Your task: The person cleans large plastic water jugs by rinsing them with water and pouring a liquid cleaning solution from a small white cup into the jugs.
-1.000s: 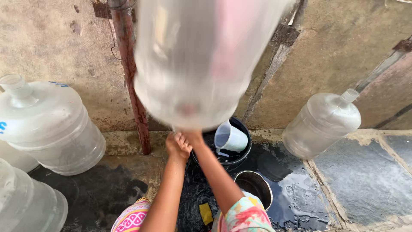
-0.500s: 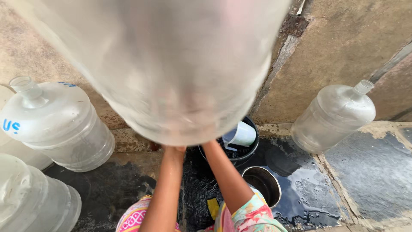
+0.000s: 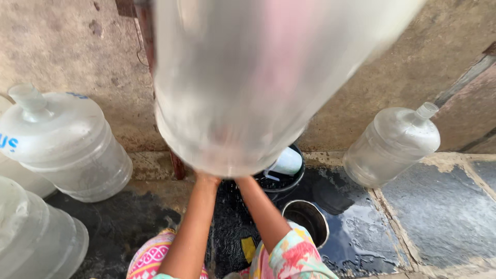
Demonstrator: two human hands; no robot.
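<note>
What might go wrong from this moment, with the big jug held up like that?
The large clear water jug is raised overhead, and both hands are hidden behind its base, so grip cannot be checked; it could slip. The stone floor looks wet. A black bucket and metal pot sit directly below.

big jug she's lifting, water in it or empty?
Looks empty: the big jug is see-through with no waterline visible, raised overhead on both hands, which are hidden beneath it. Motion blur keeps this uncertain.
</note>
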